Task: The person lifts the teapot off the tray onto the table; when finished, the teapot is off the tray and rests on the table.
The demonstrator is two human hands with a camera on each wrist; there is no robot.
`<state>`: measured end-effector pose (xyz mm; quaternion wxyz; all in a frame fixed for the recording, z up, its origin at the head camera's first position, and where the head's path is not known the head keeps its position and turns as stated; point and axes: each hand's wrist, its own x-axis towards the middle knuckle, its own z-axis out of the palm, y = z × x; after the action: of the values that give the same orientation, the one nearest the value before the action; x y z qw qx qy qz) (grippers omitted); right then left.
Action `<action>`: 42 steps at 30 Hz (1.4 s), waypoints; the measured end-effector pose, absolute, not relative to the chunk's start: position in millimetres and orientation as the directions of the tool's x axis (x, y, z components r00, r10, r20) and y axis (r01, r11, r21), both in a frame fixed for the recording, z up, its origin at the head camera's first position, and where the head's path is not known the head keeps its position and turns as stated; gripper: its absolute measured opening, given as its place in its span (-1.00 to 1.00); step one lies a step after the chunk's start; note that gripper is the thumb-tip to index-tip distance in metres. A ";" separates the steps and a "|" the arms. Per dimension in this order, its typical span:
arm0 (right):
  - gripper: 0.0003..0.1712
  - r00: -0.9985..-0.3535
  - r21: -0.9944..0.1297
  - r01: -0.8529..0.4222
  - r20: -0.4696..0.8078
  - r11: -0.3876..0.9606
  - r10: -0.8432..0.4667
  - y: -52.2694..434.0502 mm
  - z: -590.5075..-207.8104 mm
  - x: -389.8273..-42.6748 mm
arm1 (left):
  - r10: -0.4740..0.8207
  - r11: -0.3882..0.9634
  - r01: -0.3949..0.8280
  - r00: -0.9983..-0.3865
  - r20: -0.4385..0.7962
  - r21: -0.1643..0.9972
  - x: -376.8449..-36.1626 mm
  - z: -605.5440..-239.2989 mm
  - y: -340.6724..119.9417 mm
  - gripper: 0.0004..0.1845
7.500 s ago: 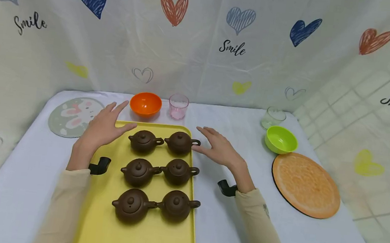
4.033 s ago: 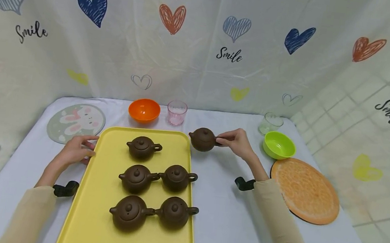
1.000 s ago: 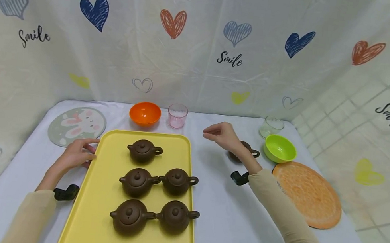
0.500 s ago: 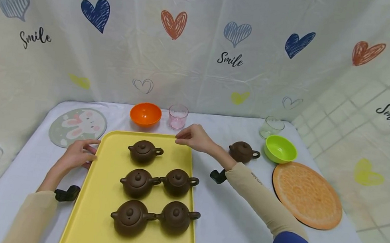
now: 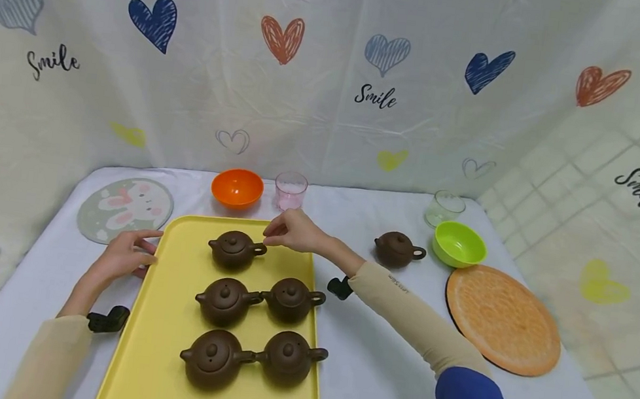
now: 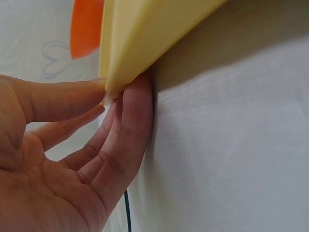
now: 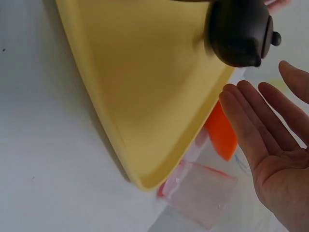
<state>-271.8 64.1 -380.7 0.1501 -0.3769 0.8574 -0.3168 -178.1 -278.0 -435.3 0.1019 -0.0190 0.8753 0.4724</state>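
My left hand [image 5: 122,256] pinches the left rim of the yellow tray [image 5: 162,339]; in the left wrist view the thumb is at the rim with fingers [image 6: 137,111] curled under it. Above the tray's far right part, my right hand [image 5: 295,229] reaches to the handle of the far brown teapot [image 5: 233,250]. In the right wrist view, a gap shows between its thumb and extended fingers [image 7: 246,116], close to a dark teapot [image 7: 239,34]. Two teapot pairs stand nearer, including a middle-left teapot [image 5: 225,301] and a near-right teapot [image 5: 287,357].
Another brown teapot [image 5: 396,249] stands on the white cloth beside a green bowl [image 5: 459,245] and a clear glass [image 5: 445,208]. An orange mat [image 5: 504,319] lies at right. An orange bowl [image 5: 237,189], pink glass [image 5: 290,191] and rabbit mat [image 5: 126,210] sit at the back.
My right hand took one teapot off the tray by its handle and set it on the cloth at right. It then moved left to the far teapot. My left hand went to the tray's rim.
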 end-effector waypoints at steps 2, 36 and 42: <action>-0.74 -0.656 -0.646 -0.564 -0.027 0.513 -0.755 58.9 -381.7 -270.8 | 0.063 0.552 -0.125 -0.980 -0.190 0.825 -178.0 -434.5 -278.2 -0.31; -0.88 -0.632 -0.527 -0.617 -0.110 0.584 -0.767 34.5 -384.1 -268.6 | 0.049 0.529 -0.137 -0.980 -0.192 0.837 -177.3 -439.8 -279.3 -0.31; -0.90 -0.643 -0.485 -0.652 -0.054 0.583 -0.764 39.8 -383.5 -270.4 | 0.049 0.536 -0.136 -0.980 -0.192 0.833 -177.4 -439.0 -278.6 -0.31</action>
<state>-270.4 39.8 -383.5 0.1296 -0.4023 0.8800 -0.2165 -177.4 -278.6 -439.0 0.0962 -0.0250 0.8711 0.4810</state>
